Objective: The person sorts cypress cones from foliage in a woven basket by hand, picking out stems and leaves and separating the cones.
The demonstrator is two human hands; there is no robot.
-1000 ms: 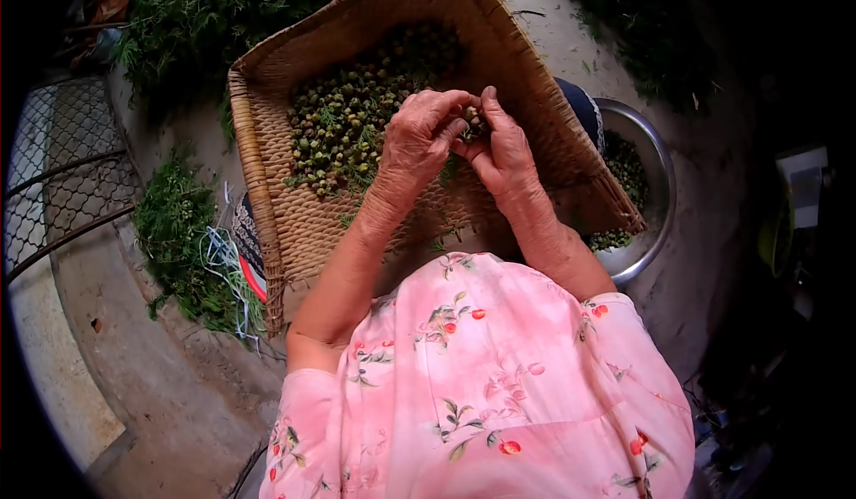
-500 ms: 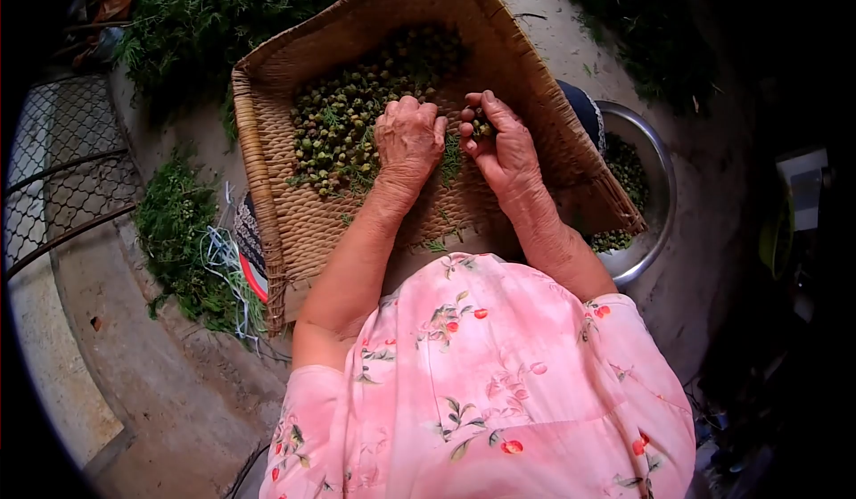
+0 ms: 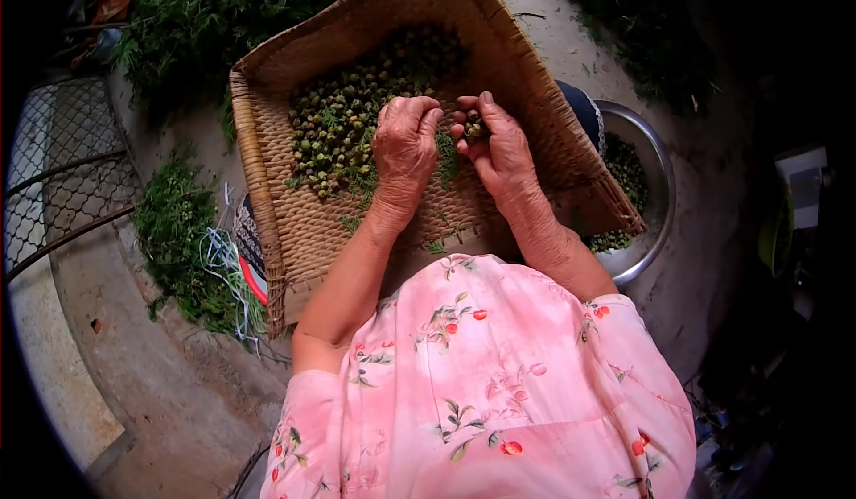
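A woven basket (image 3: 254, 178) lies tilted across my lap, with a heap of small green-brown cones (image 3: 334, 120) in it. My left hand (image 3: 406, 147) is over the heap's right edge, its thumb and fingers pinched together; whatever is between them is hidden. Just to its right, my right hand (image 3: 499, 142) is turned palm inward, its fingers curled around several cones (image 3: 473, 128). A gap separates the two hands. Green sprigs (image 3: 447, 157) lie on the basket floor between and below them.
On the right stands a round metal basin (image 3: 664, 205) holding more cones. Leafy green branches (image 3: 209, 22) are piled behind the basket, with another bunch (image 3: 178, 231) and pale strings at left. A wire mesh panel (image 3: 71, 151) is at the far left.
My left hand has come away from my right hand, down to the left over the cones, and then turned slightly toward it. My right hand stays nearly in place around its cones.
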